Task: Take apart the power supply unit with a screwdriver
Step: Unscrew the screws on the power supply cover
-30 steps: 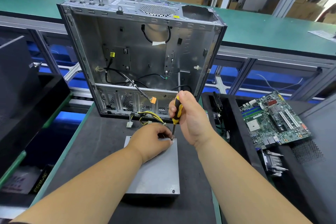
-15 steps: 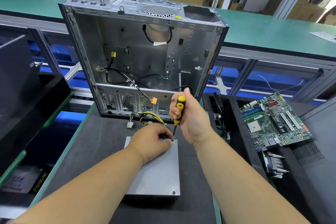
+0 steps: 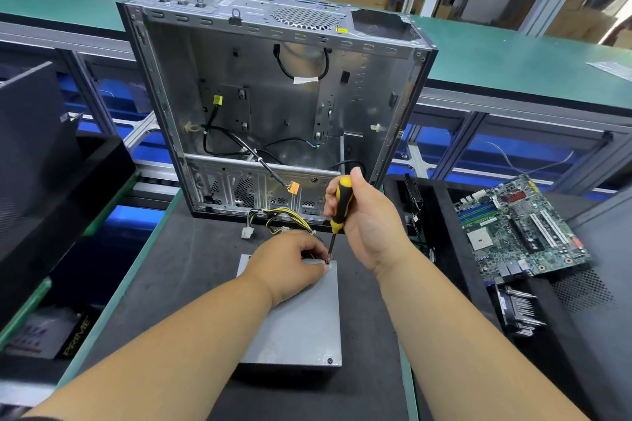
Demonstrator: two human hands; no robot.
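Screwdriver tip on the far right corner screw of the PSU.

Right hand (image 3: 367, 219) wrapped around the yellow-and-black screwdriver (image 3: 340, 205), shaft tilted slightly, tip down at the corner of the grey PSU (image 3: 301, 321). Left hand (image 3: 289, 265) pressed on the PSU's far end, fingertips pinched narrow just beside the tip; whether gripping anything, cannot tell. PSU flat on the dark mat (image 3: 178, 270), another screw (image 3: 330, 360) at its near right corner, yellow-black cables (image 3: 284, 215) at its far end. Empty case (image 3: 273, 106) upright just behind. Motherboard (image 3: 519, 225) well off to the right.
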